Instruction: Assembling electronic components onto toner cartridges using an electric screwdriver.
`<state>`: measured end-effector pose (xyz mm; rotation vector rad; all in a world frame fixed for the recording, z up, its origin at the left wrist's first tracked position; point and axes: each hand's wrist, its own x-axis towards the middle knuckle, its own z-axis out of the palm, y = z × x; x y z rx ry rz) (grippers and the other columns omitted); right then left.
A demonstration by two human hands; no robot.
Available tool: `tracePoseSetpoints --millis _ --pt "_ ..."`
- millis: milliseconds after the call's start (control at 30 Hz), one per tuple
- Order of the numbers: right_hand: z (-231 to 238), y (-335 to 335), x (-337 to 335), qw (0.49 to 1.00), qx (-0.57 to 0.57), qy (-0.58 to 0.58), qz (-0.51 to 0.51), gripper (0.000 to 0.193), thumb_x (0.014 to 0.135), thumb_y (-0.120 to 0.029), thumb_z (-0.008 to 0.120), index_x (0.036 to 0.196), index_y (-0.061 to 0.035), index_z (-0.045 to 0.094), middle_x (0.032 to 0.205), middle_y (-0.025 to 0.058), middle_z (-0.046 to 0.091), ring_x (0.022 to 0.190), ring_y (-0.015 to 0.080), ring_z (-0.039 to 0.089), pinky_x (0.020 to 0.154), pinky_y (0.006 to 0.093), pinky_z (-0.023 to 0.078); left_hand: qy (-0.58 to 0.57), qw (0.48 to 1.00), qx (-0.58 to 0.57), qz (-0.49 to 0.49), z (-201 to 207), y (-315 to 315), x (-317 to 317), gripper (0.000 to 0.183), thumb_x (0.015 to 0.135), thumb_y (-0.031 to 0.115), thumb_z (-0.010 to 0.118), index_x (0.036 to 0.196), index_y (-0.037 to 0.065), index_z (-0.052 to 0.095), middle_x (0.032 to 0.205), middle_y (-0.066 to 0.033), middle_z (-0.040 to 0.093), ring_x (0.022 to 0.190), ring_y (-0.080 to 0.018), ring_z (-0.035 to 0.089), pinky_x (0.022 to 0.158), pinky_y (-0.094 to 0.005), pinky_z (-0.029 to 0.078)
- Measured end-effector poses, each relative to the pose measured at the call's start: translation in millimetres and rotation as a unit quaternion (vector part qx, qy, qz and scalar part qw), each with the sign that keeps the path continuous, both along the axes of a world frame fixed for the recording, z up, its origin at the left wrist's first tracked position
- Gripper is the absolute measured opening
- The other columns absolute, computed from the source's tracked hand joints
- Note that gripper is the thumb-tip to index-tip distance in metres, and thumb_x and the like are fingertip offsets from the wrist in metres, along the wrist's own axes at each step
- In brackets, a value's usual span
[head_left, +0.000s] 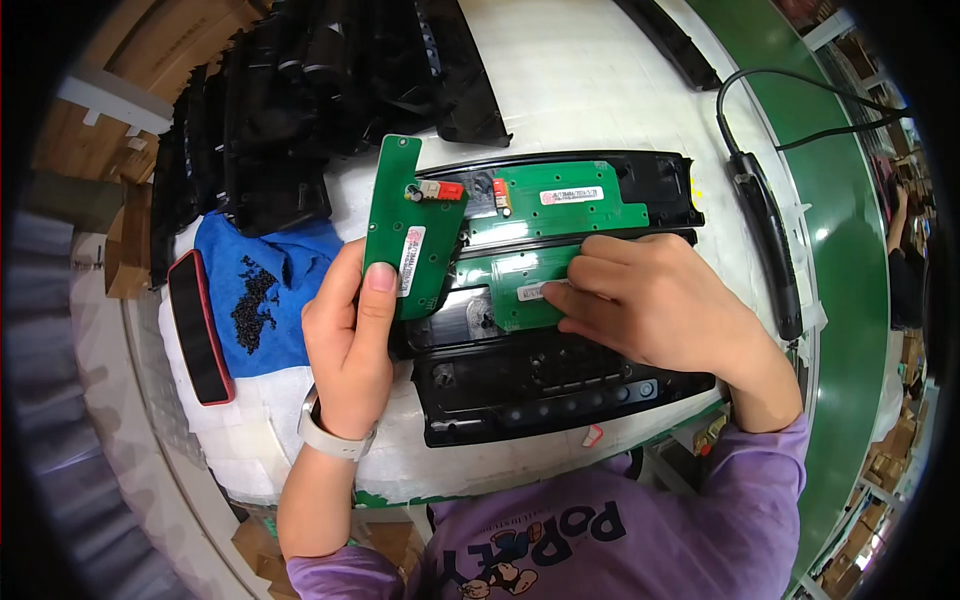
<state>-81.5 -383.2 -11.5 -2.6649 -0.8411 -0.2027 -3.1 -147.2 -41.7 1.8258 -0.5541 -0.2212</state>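
In my left hand (350, 335), pinched under the thumb, is a green circuit board (388, 240) with a white label and a red-and-white connector; it is raised and tilted over the panels' left ends. My right hand (640, 300) has curled fingers closed at the right part of a second circuit board (515, 275), which lies in the middle black plastic panel (455, 315). The hand covers that board's right end. Beyond it, a third circuit board (570, 197) rests in the far black panel (660, 180). Nearest me lies another black panel (480, 400), with a row of round buttons.
At left, a blue cloth (300, 260) bears a pile of tiny black parts (255, 305), beside a red-edged phone (200, 330). Black plastic housings (290, 110) are stacked at far left. On the right lies a corded black electric screwdriver (768, 240); a black strip (670, 45) lies farther back.
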Motion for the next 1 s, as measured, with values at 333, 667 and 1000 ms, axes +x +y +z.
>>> tracePoseSetpoints --millis 333,667,1000 --pt "1.2 -1.1 -8.4 0.998 -0.039 0.025 -0.035 0.013 0.074 -0.013 0.064 0.067 -0.0021 0.062 0.05 0.0056 0.049 0.045 0.023 0.053 0.043 0.0337 0.042 0.005 0.999 -0.03 0.016 0.5 0.2 -4.3 0.029 0.095 0.018 0.041 0.106 -0.005 0.054 0.094 -0.0109 0.063 0.083 -0.0114 0.058 0.076 -0.0216 0.044" --pt "11.0 28.4 -6.5 0.918 0.393 0.012 -0.049 0.023 0.075 -0.005 0.064 0.098 -0.0004 0.061 0.083 0.0084 0.062 0.069 0.016 0.059 0.062 0.0242 0.046 -0.018 0.968 -0.243 -0.053 10.2 -15.5 -48.8 0.037 0.093 0.017 0.046 0.124 -0.004 0.041 0.117 -0.0091 0.052 0.109 -0.0178 0.049 0.095 -0.034 0.036" --pt "37.0 -11.2 -48.5 0.949 0.272 0.099 -0.126 0.025 0.078 -0.007 0.06 0.102 0.0024 0.063 0.082 0.0073 0.061 0.072 0.014 0.051 0.066 0.0272 0.04 -0.134 0.954 -0.136 -0.23 28.3 -4.3 -26.7 0.116 0.051 0.052 0.081 0.137 0.002 0.022 0.135 -0.0155 0.036 0.128 -0.0288 0.032 0.103 -0.0408 0.027"
